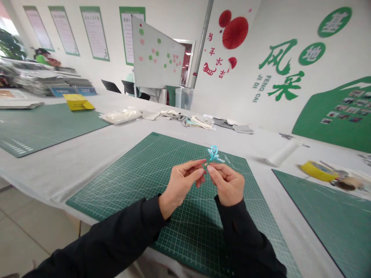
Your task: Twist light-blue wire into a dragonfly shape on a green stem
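Observation:
A small light-blue flower ornament (213,153) with looped petals and pale, glittering side pieces stands upright between my hands. Its thin green stem (206,165) passes down among my fingertips, which partly hide it. Thumb and index finger of my right hand (228,183) pinch the stem just below the petals. From the other side, my left hand (185,179) closes its thumb and index finger on the lower stem. Both hands are above a green gridded cutting mat (127,181).
Along the table's far side lie a plastic-wrapped packet (121,115) and folded cloths (199,121). A yellow box (77,102) rests on another mat (43,127) at left. To the right are a white roll (284,151), yellow tape (319,171) and a third mat (327,220). A person (43,57) sits far left.

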Tool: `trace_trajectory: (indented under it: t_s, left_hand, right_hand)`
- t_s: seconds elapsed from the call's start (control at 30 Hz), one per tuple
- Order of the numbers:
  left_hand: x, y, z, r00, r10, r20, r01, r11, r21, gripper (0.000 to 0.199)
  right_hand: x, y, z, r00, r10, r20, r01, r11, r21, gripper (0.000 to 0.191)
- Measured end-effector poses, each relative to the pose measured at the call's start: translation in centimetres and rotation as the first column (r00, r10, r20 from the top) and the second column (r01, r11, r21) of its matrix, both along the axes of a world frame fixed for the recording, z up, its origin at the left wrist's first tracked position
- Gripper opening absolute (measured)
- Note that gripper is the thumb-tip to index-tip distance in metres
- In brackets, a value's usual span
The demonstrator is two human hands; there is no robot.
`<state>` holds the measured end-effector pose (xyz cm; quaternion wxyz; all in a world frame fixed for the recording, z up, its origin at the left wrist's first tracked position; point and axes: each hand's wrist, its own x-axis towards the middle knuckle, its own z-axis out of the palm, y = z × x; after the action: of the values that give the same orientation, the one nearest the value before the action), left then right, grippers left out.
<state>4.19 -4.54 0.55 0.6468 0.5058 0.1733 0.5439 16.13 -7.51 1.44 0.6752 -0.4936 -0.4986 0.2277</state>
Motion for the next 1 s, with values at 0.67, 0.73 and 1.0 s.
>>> trace_trajectory:
  t_s: [0.67,0.73,1.0]
  left_hand:
    - [-1.4,1.1,-0.1,0.881,-0.434,0.19,0.473,0.83,-0.296,0.017]
    - [-1.4,1.0,-0.1,0.883,-0.427,0.192,0.467,0.832,-0.299,0.017]
    - [-1.3,0.8,0.0,0.885,-0.417,0.206,0.462,0.841,-0.282,0.012]
  right_hand:
    - [-0.8,-1.0,0.4,0.982,0.189,0.008,-0.189,0.981,0.036,0.011]
    - [-0.9,-1.1,0.4,0.984,0.18,0.01,-0.18,0.983,0.043,0.01]
    - [-0.8,-1.1,0.1,0.994,0.098,0.042,-0.1,0.994,0.052,0.011]
